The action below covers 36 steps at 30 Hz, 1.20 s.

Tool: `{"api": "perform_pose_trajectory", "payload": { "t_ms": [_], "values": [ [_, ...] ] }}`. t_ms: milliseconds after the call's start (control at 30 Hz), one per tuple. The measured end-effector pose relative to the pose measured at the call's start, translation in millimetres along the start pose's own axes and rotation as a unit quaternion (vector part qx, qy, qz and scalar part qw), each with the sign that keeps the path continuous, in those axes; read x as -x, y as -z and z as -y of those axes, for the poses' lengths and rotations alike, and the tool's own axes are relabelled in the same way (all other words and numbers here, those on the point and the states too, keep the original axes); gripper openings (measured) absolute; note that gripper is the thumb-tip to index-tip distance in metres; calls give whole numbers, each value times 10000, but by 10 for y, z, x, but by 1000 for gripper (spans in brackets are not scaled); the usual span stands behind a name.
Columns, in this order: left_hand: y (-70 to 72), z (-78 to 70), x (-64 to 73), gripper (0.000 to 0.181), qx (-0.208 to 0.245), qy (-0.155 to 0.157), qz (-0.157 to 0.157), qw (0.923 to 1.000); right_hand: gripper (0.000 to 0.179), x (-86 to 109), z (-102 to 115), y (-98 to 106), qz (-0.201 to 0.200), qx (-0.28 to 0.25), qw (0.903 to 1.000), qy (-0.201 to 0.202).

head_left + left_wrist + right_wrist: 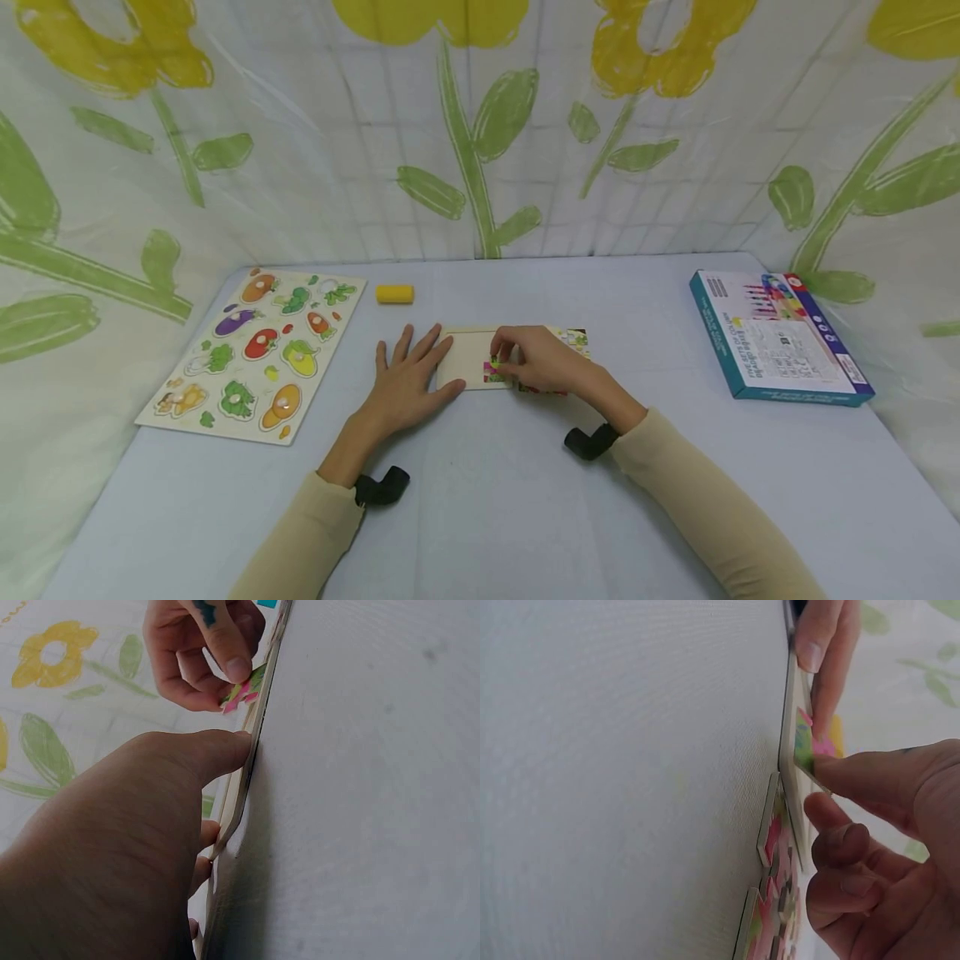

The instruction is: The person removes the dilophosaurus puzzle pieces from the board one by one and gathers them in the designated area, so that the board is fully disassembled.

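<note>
My right hand point(536, 360) pinches a pink and green jigsaw piece point(804, 742) between thumb and fingers, tilted over a pale shallow puzzle board point(465, 358). My left hand point(408, 383) lies spread at the board's left end, its thumb point(229, 754) against the near edge and the other fingers along the left side. Several more printed jigsaw pieces point(772, 840) lie beside the board's right end, partly hidden under my right hand in the head view. The left part of the board shows bare wood.
A vegetable picture board point(251, 392) lies on the left of the white-covered table point(480, 500). Behind my left hand is a yellow cylinder point(394, 294). A teal-edged box point(787, 342) lies at the right. A flower-printed curtain point(300, 167) hangs behind the table.
</note>
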State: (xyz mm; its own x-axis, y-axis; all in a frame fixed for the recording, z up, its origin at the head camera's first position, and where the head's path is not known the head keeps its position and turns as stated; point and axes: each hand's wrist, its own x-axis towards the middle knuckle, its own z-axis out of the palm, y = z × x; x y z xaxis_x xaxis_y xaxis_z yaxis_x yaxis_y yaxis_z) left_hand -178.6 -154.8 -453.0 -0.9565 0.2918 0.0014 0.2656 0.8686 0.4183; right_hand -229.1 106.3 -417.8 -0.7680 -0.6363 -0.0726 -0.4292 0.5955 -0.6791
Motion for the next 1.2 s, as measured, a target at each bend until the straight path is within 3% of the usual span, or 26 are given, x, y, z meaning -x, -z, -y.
{"api": "perform_pose_trajectory", "payload": {
  "t_ms": [333,533,833,1200],
  "values": [
    [6,-1,2,82,-8,26,39,10000,14,7,-55,-14,-89,-198,9997,57],
    [-3,2,2,83,-5,19,60,10000,13,83,-87,100,-292,-170,9993,130],
    [1,2,-4,83,54,18,64,10000,15,329,-242,356,-366,-196,9990,-133],
    [-5,6,-5,84,-13,23,48,10000,16,714,-537,531,-405,-198,9979,-469]
  ]
}}
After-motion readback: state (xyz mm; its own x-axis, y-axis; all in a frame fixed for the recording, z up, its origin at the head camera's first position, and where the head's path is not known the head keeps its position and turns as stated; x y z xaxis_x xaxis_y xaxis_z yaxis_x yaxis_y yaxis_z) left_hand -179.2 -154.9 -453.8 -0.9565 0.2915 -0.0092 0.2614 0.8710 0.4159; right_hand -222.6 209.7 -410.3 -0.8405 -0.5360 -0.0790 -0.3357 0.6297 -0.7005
